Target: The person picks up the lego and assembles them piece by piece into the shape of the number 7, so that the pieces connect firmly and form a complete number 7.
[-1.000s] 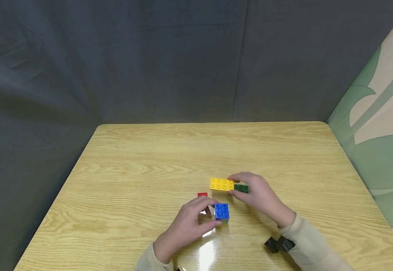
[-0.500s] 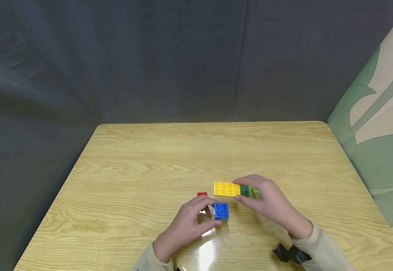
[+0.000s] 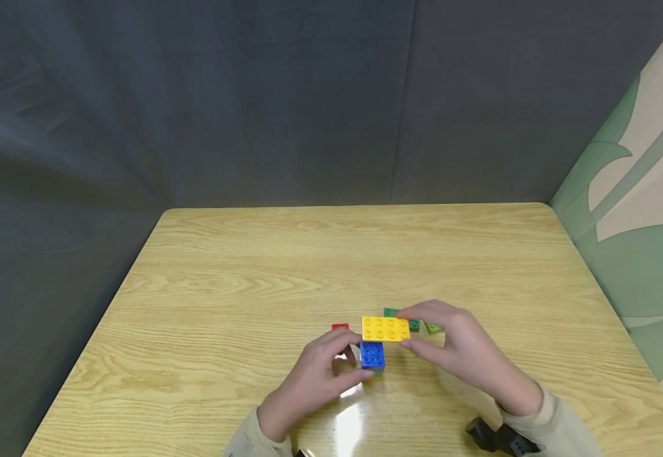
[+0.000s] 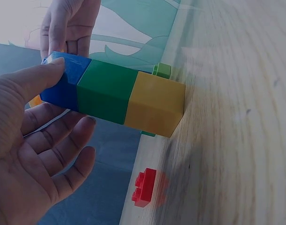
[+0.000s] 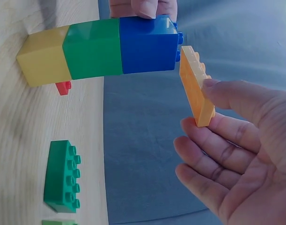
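Observation:
A tower of three square toy bricks stands on the table: a yellow brick at the bottom, a green brick in the middle and a blue brick on top. My left hand grips the blue brick between thumb and fingers. In my right hand, a flat yellow building brick with two rows of studs is pinched at its right end. The right wrist view shows this flat brick beside the blue brick's studs, tilted, with a narrow gap between them.
Behind the right fingers lies a long dark green brick, partly hidden in the head view. A light green brick is to its right. A small red brick lies beyond the left hand on the wooden table.
My right hand has brought the flat yellow brick toward me and slightly right, to the tower's top, uncovering the green bricks behind. The left hand and tower have stayed put.

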A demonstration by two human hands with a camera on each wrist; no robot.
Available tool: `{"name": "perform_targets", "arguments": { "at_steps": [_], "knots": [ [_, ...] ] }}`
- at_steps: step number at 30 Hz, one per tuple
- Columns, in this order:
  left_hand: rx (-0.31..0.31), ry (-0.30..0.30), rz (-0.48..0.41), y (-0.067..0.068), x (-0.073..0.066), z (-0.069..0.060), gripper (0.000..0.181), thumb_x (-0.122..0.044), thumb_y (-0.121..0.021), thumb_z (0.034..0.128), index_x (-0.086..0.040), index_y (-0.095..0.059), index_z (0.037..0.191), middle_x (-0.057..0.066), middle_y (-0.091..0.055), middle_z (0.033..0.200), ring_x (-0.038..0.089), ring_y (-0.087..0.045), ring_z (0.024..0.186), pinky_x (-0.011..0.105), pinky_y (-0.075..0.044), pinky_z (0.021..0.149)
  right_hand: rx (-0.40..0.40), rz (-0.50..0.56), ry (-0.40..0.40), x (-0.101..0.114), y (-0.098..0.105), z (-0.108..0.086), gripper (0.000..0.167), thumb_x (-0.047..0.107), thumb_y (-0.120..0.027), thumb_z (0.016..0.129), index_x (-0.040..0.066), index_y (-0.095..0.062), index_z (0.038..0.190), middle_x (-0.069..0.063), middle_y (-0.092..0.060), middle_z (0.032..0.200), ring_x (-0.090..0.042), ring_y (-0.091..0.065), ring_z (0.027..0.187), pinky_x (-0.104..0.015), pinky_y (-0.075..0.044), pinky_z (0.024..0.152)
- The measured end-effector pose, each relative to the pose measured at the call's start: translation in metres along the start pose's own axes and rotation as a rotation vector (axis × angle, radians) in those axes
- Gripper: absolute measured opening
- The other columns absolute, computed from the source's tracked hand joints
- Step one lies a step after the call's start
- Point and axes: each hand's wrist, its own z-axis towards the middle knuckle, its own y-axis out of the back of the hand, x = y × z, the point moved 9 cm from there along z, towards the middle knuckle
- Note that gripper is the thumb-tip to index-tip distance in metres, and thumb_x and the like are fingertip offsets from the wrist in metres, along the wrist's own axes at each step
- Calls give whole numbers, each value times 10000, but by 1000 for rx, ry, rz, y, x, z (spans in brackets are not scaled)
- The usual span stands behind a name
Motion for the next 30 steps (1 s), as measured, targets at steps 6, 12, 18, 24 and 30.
{"name": "perform_targets", "arguments": {
  "at_steps": [6,12,18,24,30],
  "knots": [
    [-12,-14,16,1,-1,0,370,-158,-813,797,-154,-620,1112,-85,-611,1010,169,-618,834,291,-551,764,22,33,36,5,-3,-2,362,110,-811,790,176,-703,1129,88,-681,1119,-119,-639,1002,-380,-557,819],
    [4,0,10,0,-1,1,331,-162,-807,806,-165,-609,1071,-94,-597,974,175,-603,841,303,-551,778,69,39,32,6,-9,-3,386,124,-823,777,180,-702,1140,83,-676,1140,-120,-629,1034,-380,-555,829],
    [7,-9,19,1,-1,1,310,-166,-811,800,-152,-603,1030,-78,-580,911,141,-596,838,278,-543,802,100,20,55,10,-13,-5,406,97,-815,776,188,-695,1153,76,-675,1145,-168,-623,1063,-436,-541,852],
    [4,-16,11,1,-1,1,384,-163,-817,790,-159,-628,1125,-95,-616,979,43,-581,871,246,-526,823,99,21,109,16,-15,-5,427,96,-821,761,187,-690,1157,91,-678,1122,-144,-625,1035,-399,-546,834],
    [9,-31,-1,1,-2,2,392,-171,-808,804,-167,-628,1152,-86,-643,1058,38,-590,909,241,-527,804,104,18,106,17,-19,-5,418,102,-824,759,180,-693,1149,88,-676,1122,-147,-622,1042,-411,-545,841]
  ]
}}
